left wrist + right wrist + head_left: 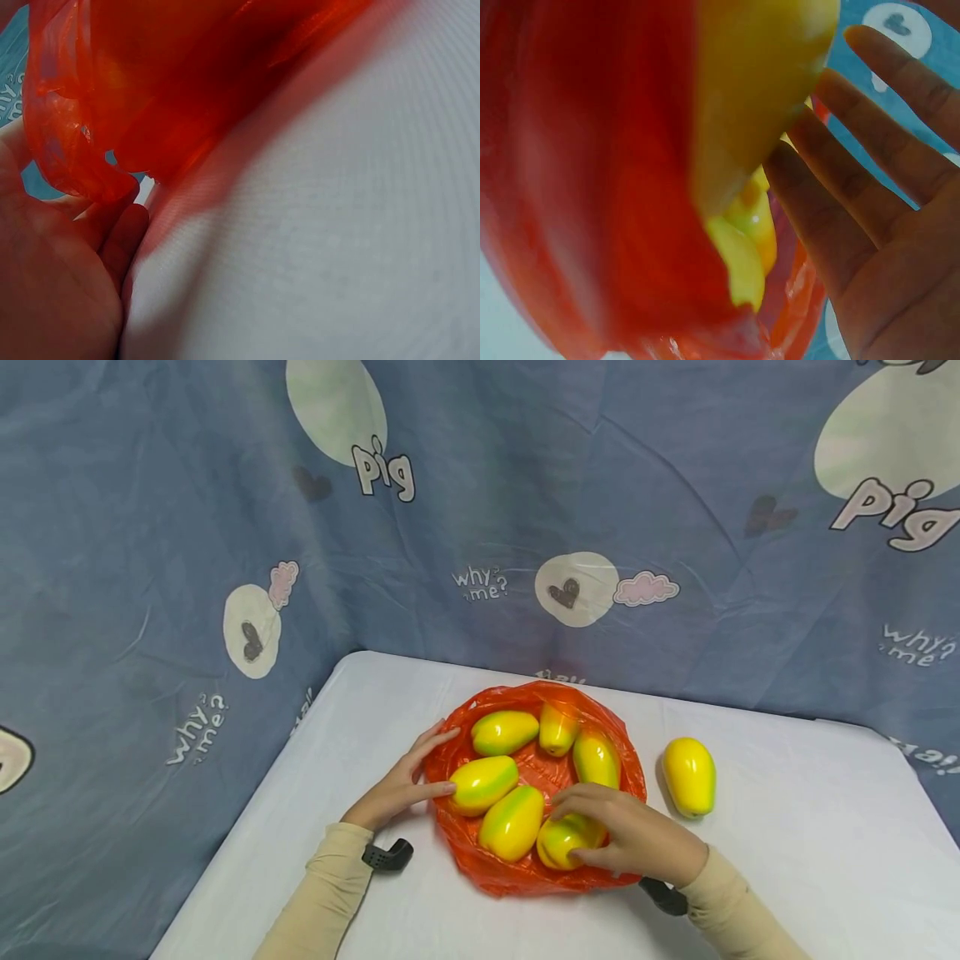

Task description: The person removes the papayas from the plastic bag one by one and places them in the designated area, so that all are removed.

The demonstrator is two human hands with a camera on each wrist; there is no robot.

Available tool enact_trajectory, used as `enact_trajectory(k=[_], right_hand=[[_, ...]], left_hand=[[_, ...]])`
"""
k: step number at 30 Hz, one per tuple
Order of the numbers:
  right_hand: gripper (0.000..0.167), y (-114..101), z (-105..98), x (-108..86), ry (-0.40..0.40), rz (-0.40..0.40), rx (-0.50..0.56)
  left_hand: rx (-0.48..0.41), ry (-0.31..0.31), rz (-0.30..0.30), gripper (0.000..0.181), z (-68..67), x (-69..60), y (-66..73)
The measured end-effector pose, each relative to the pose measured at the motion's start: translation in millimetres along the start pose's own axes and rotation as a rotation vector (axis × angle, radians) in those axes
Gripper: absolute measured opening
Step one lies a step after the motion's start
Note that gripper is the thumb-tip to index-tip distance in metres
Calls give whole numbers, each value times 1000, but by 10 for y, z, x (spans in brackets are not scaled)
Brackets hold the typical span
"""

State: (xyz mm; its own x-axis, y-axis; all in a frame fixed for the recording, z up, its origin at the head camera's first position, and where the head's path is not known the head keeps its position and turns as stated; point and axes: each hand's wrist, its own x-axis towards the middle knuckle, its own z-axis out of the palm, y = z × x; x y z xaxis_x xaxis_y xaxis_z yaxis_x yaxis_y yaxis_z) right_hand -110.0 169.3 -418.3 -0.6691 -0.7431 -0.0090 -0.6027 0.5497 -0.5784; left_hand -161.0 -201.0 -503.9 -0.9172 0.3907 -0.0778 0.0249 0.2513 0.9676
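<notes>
An open red plastic bag (pixel 487 872) lies on the table with several yellow-green mangoes, such as one mango (pixel 506 732), inside. My left hand (pixel 401 785) rests against the bag's left side, fingers spread and thumb at the rim beside a mango (pixel 483 785). In the left wrist view, the relaxed fingers touch the bag's thin film (pixel 82 150). Reaching in over the near right rim, my right hand (pixel 630 835) holds a mango (pixel 562 843) between thumb and fingers. The right wrist view shows its fingertips against that mango (pixel 765 82); the thumb is mostly out of frame.
One more mango (pixel 690 777) lies on the white table (pixel 795 827) to the right of the bag. A blue printed curtain (pixel 420 527) hangs behind the table and along its left side. Each wrist wears a black device, such as the left wrist device (pixel 388 856).
</notes>
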Motion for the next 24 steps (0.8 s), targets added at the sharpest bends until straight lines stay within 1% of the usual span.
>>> enact_trajectory(k=[6,12,16,24], right_hand=[[37,-1,45,24,-37,-9,-25],[44,13,78,28,-51,-20,-51],[51,13,89,19,-66,-3,-55],[62,13,94,17,-101,54,-26]], left_hand=[[7,4,-2,76,5,0,0],[13,6,0,77,3,2,5],[7,4,3,76,3,6,-2],[-4,-10,35,77,-8,15,-27]])
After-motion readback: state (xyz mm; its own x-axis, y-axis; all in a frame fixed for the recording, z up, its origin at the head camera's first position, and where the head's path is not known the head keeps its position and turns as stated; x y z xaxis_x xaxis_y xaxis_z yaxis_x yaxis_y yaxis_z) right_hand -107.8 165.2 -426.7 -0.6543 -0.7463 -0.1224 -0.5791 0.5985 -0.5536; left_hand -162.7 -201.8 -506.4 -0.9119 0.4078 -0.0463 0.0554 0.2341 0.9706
